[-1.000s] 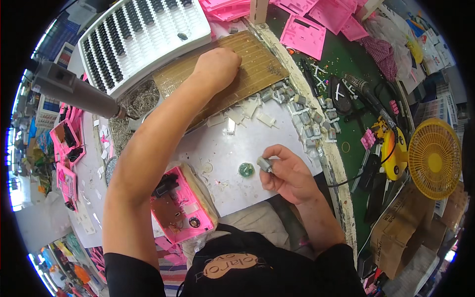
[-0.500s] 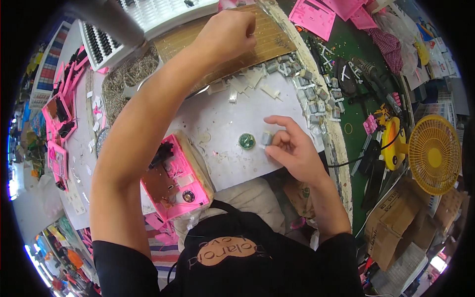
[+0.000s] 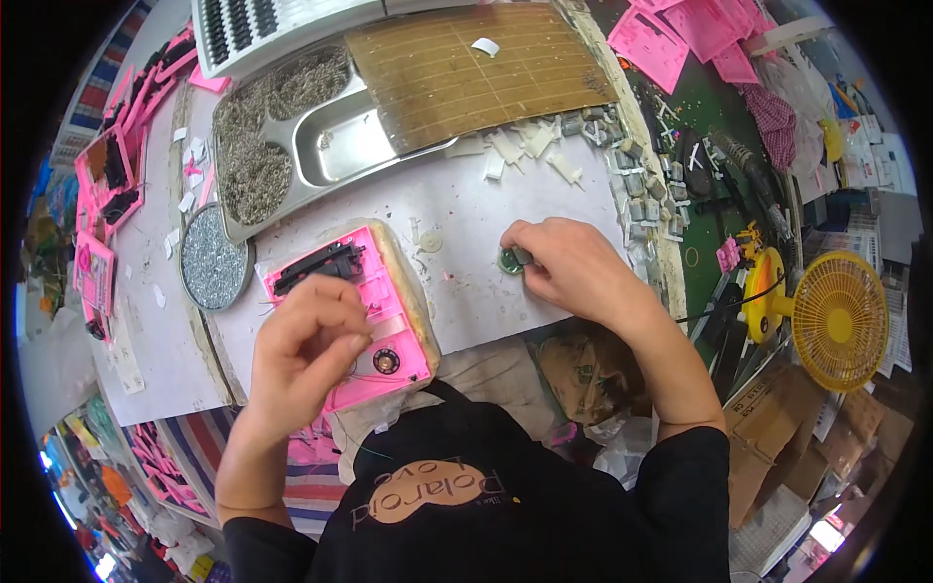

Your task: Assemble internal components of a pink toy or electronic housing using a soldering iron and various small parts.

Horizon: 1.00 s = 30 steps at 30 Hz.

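My right hand (image 3: pixel 573 269) is closed, pinching a small grey cylindrical motor (image 3: pixel 523 257) between thumb and index finger. The motor is at the edge of a small round green dish (image 3: pixel 508 261) on the white tabletop, partly hidden by the fingers. My left hand (image 3: pixel 306 355) hovers over the near left part of an open pink plastic casing (image 3: pixel 418 345). Its fingers are curled, thumb and fingertips close together; whatever they hold, if anything, is too small to make out. Inside the casing lie a black mechanism (image 3: pixel 321 267) and a round black-rimmed part (image 3: pixel 386 361).
A steel tray (image 3: pixel 340 141) of small metal pieces and a brown board (image 3: pixel 466 83) lie behind. Several grey motors (image 3: pixel 637 189) line the right edge. White plastic pieces (image 3: pixel 535 141) lie beside them. A round tin (image 3: pixel 216 257) of silvery bits sits left; a yellow fan (image 3: pixel 838 321) stands right.
My left hand has come back from over the brown board to the pink casing. A small white piece now shows on the board. My right hand has brought the motor to the green dish.
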Each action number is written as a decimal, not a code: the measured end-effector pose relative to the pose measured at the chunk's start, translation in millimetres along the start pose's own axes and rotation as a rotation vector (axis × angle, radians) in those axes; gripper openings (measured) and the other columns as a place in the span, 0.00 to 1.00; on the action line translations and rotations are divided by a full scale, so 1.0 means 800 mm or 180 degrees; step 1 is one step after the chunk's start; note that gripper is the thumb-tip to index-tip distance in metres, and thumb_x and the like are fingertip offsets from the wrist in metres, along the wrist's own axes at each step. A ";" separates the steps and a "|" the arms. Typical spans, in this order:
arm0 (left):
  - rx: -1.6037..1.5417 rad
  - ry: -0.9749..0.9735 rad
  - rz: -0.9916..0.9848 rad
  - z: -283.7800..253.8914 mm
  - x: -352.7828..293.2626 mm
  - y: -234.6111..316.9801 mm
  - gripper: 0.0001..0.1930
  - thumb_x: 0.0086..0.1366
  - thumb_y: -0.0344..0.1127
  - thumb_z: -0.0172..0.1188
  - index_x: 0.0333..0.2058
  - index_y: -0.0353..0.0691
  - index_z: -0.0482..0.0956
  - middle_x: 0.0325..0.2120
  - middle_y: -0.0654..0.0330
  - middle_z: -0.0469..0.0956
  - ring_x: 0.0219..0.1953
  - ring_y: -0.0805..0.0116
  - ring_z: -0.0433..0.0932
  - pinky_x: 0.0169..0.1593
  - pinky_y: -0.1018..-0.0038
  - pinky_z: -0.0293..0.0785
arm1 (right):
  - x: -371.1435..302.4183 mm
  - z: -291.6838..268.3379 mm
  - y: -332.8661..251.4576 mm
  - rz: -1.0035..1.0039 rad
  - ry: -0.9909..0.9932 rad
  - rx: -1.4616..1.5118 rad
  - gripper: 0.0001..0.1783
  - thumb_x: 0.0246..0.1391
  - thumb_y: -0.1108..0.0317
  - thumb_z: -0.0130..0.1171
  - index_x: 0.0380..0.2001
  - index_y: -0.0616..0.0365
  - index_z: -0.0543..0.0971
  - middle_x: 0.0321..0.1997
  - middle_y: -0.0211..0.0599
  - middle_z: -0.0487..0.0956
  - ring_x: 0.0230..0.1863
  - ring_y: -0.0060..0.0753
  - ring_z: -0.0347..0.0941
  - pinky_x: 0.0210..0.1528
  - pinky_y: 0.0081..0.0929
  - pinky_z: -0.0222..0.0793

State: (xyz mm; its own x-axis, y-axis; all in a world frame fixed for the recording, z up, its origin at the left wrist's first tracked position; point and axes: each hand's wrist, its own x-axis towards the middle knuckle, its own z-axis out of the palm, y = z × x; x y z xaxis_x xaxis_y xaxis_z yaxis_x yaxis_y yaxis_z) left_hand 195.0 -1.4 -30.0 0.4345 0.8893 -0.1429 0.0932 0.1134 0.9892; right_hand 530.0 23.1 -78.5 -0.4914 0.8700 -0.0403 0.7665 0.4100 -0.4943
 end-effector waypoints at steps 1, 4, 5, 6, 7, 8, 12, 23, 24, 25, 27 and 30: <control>-0.0060 0.0083 0.0013 -0.001 -0.013 -0.007 0.06 0.66 0.16 0.58 0.40 0.29 0.79 0.41 0.56 0.76 0.36 0.77 0.77 0.37 0.81 0.74 | 0.002 0.000 -0.003 -0.0027 -0.0028 -0.0119 0.17 0.50 0.75 0.60 0.45 0.53 0.78 0.28 0.42 0.78 0.34 0.49 0.77 0.39 0.45 0.72; -0.0107 0.0233 0.0037 0.007 -0.041 -0.017 0.07 0.65 0.15 0.58 0.40 0.29 0.80 0.41 0.55 0.77 0.39 0.73 0.78 0.41 0.79 0.75 | 0.009 0.001 -0.008 -0.0127 -0.0066 -0.0295 0.18 0.49 0.75 0.61 0.46 0.53 0.78 0.28 0.41 0.78 0.35 0.47 0.77 0.39 0.43 0.72; -0.0085 0.0261 -0.0002 0.010 -0.048 -0.020 0.07 0.65 0.15 0.58 0.40 0.29 0.80 0.41 0.55 0.77 0.40 0.72 0.78 0.41 0.79 0.76 | 0.005 -0.002 -0.004 -0.0126 -0.0049 -0.0248 0.18 0.50 0.75 0.61 0.46 0.53 0.78 0.27 0.38 0.78 0.33 0.43 0.78 0.37 0.40 0.72; -0.0209 0.0361 0.0080 0.017 -0.052 -0.022 0.08 0.64 0.16 0.59 0.41 0.30 0.80 0.41 0.55 0.78 0.40 0.72 0.79 0.43 0.79 0.76 | 0.006 -0.002 -0.002 -0.0168 -0.0045 -0.0182 0.18 0.51 0.75 0.62 0.47 0.53 0.78 0.26 0.36 0.78 0.32 0.39 0.78 0.36 0.37 0.72; -0.0213 0.0366 0.0015 0.019 -0.055 -0.022 0.08 0.64 0.16 0.59 0.41 0.30 0.80 0.41 0.55 0.78 0.40 0.72 0.79 0.43 0.79 0.77 | 0.004 -0.010 -0.004 0.0306 -0.0133 0.0617 0.18 0.52 0.76 0.63 0.48 0.55 0.78 0.27 0.33 0.78 0.30 0.33 0.77 0.34 0.33 0.71; -0.0221 0.0371 -0.0052 0.020 -0.057 -0.023 0.08 0.64 0.16 0.60 0.41 0.30 0.80 0.41 0.56 0.79 0.40 0.72 0.80 0.43 0.79 0.77 | -0.003 -0.022 -0.010 0.0798 -0.0246 0.1404 0.19 0.53 0.77 0.63 0.50 0.57 0.78 0.27 0.30 0.78 0.29 0.28 0.76 0.33 0.28 0.70; -0.0608 0.0561 -0.0249 0.039 -0.060 -0.042 0.10 0.66 0.20 0.62 0.46 0.33 0.79 0.39 0.60 0.80 0.41 0.77 0.80 0.43 0.79 0.78 | -0.012 0.011 -0.082 0.1144 0.0150 0.3886 0.24 0.57 0.77 0.68 0.56 0.60 0.75 0.28 0.19 0.75 0.29 0.12 0.71 0.31 0.13 0.65; -0.0766 0.0591 -0.0130 0.038 -0.061 -0.048 0.16 0.67 0.20 0.63 0.52 0.35 0.75 0.40 0.62 0.79 0.43 0.78 0.79 0.45 0.81 0.78 | 0.014 0.056 -0.150 0.1162 -0.0800 0.5080 0.26 0.62 0.74 0.65 0.62 0.62 0.71 0.30 0.22 0.74 0.31 0.12 0.69 0.35 0.14 0.64; -0.0728 0.0601 -0.0109 0.038 -0.062 -0.048 0.16 0.67 0.20 0.63 0.52 0.35 0.75 0.40 0.62 0.80 0.43 0.78 0.80 0.45 0.81 0.79 | 0.015 0.056 -0.152 0.1144 -0.0802 0.5027 0.26 0.62 0.74 0.65 0.62 0.62 0.71 0.30 0.22 0.74 0.31 0.12 0.69 0.34 0.14 0.64; -0.0691 0.0608 -0.0088 0.038 -0.063 -0.047 0.16 0.67 0.20 0.63 0.52 0.35 0.75 0.40 0.62 0.80 0.43 0.78 0.80 0.45 0.80 0.79 | 0.016 0.055 -0.152 0.1117 -0.0832 0.4976 0.26 0.62 0.75 0.65 0.62 0.62 0.71 0.30 0.22 0.73 0.31 0.12 0.69 0.34 0.14 0.64; -0.0667 0.0607 -0.0084 0.037 -0.064 -0.048 0.16 0.66 0.20 0.63 0.52 0.35 0.75 0.40 0.62 0.80 0.44 0.79 0.80 0.45 0.80 0.79 | 0.018 0.053 -0.152 0.1082 -0.0891 0.4883 0.25 0.61 0.76 0.64 0.61 0.62 0.71 0.30 0.21 0.73 0.30 0.12 0.68 0.34 0.14 0.64; -0.0701 0.0654 -0.0021 0.037 -0.065 -0.052 0.16 0.65 0.21 0.65 0.50 0.35 0.76 0.40 0.61 0.80 0.43 0.77 0.80 0.44 0.79 0.80 | 0.012 0.060 -0.160 0.1095 -0.0606 0.4654 0.27 0.59 0.78 0.66 0.61 0.61 0.72 0.32 0.25 0.76 0.31 0.14 0.71 0.35 0.15 0.67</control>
State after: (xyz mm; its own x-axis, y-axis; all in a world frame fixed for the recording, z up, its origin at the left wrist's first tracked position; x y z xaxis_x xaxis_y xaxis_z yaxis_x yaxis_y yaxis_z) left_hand 194.8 -65.3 -64.6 0.2421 0.9567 -0.1618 -0.1107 0.1929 0.9750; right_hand 407.3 -33.7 -57.6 -0.5116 0.7697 -0.3819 -0.1649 -0.5241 -0.8355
